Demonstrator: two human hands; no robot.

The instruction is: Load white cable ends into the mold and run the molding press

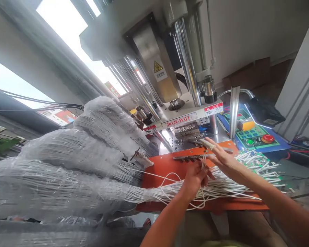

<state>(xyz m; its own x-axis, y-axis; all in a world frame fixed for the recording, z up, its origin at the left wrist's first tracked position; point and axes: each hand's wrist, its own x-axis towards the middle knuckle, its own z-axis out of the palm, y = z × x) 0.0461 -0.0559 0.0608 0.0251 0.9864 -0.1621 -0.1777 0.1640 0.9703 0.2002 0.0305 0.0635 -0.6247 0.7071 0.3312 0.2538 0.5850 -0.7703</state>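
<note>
My left hand (194, 180) is closed round a bundle of thin white wires (221, 188) lying across an orange plate (167, 164). My right hand (217, 154) reaches over the plate with its fingers pinched on one white wire, its fingertips by a long metal mould strip (187, 157). A second metal fixture (186, 132) sits just behind, under the press.
A large press machine (167, 75) labelled MIN-HUI stands behind the plate. Big plastic-wrapped bundles of white wire (67, 164) fill the left. A control panel (257, 135) with green and red buttons is at right, with finished wire pieces (260, 166) piled beside it.
</note>
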